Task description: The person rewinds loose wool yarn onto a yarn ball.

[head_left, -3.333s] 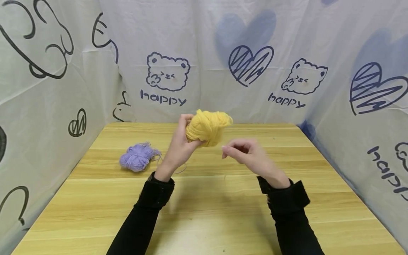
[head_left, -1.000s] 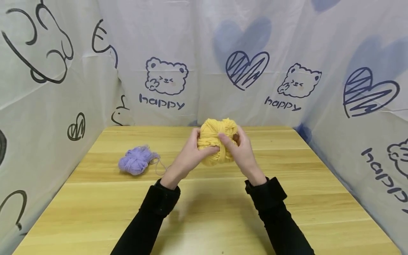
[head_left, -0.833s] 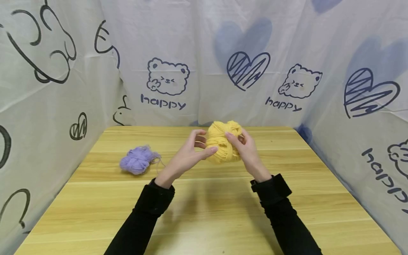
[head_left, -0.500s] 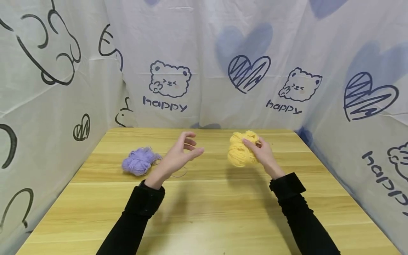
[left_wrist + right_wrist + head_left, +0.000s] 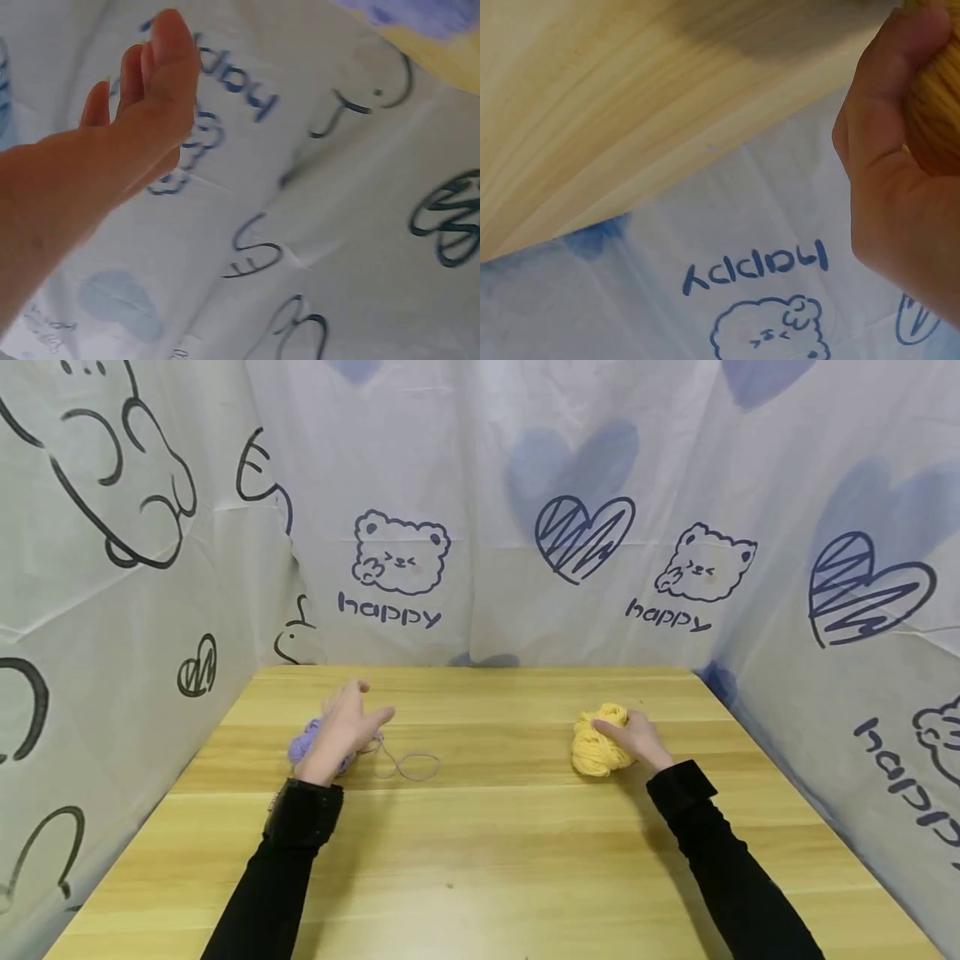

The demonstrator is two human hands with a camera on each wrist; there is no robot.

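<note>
We read one word only, "happy", printed in dark blue lowercase on the white cloth backdrop (image 5: 480,485). On the rear panel it stands under each of two bear drawings (image 5: 401,562). On the right panel (image 5: 885,693) it recurs, partly cut off. In the right wrist view we see it inverted.

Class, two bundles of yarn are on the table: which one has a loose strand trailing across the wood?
The purple yarn, under the left hand; its strand loops rightward. The yellow yarn, gripped by the right hand, shows none.
</note>
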